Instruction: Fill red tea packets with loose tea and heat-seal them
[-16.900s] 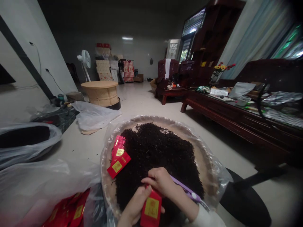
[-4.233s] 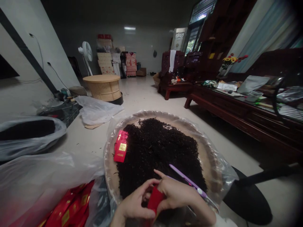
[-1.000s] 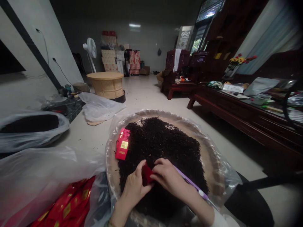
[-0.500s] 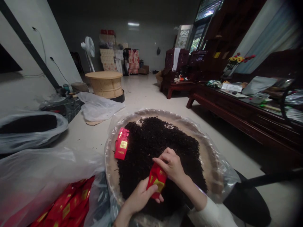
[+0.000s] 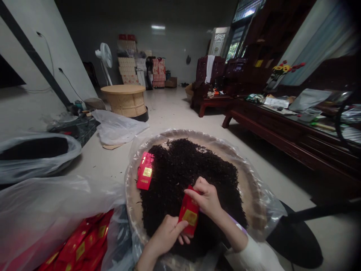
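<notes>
A small red packet (image 5: 188, 215) with a gold label is held between my hands, above a heap of dark dried leaves (image 5: 194, 160) that looks like loose tea. My left hand (image 5: 169, 233) grips its lower end, thumb on the front. At the top edge, my right hand (image 5: 207, 197) pinches the packet between thumb and fingers. The leaves lie in a wide round tray (image 5: 255, 188) lined with clear plastic. Against the tray's left side rest flat red packets (image 5: 145, 177), partly over the leaves.
A plastic bag of red packets (image 5: 81, 244) stands at the lower left, with a bag of dark leaves (image 5: 34, 148) behind it. A round wooden stand (image 5: 124, 101) and a white fan (image 5: 105, 56) are farther back. A long dark wooden table (image 5: 282, 131) runs along the right.
The packet has turned more upright and its front looks flatter. My right hand has shifted slightly right along its top; my left hand still grips the bottom.
</notes>
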Available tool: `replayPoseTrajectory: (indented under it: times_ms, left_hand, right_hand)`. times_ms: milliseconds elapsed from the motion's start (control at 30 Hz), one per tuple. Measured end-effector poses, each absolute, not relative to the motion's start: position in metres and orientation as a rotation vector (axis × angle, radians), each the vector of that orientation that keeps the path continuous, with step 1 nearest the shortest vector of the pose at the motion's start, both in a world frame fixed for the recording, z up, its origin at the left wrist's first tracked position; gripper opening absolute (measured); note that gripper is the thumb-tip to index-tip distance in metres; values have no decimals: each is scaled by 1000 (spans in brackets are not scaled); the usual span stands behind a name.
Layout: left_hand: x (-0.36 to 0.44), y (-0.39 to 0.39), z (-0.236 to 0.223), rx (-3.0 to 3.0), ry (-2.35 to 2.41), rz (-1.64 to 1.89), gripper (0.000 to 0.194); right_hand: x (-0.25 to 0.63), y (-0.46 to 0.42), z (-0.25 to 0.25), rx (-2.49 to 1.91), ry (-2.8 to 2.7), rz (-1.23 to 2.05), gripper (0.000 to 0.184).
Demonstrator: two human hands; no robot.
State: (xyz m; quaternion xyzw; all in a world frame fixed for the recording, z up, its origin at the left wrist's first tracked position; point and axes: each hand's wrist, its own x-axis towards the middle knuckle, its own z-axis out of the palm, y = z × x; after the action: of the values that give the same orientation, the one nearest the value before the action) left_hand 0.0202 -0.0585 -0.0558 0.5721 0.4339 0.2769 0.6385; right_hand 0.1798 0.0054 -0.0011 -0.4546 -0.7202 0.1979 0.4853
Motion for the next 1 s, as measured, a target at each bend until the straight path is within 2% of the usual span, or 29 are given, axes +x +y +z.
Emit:
replayPoseTrajectory:
  times_ms: [167,267,300,367,400,567,767,867,1000]
  left_hand:
    - [15,-55,-48,1419,1008,535,51]
    - [17,-53,-44,1357,1013,682,29]
    - [20,-52,-43,1299,996,758,31]
    - [26,-52,-39,1154,969,857,52]
    - [29,-52,-38,1095,967,858,55]
    - [38,-54,-34,1001,1035,770,32]
    - [34,-51,-36,1007,1045,783,30]
    - [31,-50,-36,993,1020,800,32]
    - [29,-50,-38,970,1046,852,31]
  right_hand:
    - [184,5,2,-1128,-1724,476,52]
    - [180,3,4,-1079,-1817,354,50]
    - [178,2,4,-1042,-1850,299,49]
    - [172,0,4,-968,-1904,198,50]
    - [170,-1,3,-944,-1923,157,50]
    - [168,-2,0,-1031,-1946,152,56]
    - [171,1,2,-1072,-1995,307,61]
    - [173,-2,11,-954,-2041,291,51]
    - [178,-10,28,-869,-2120,285,27]
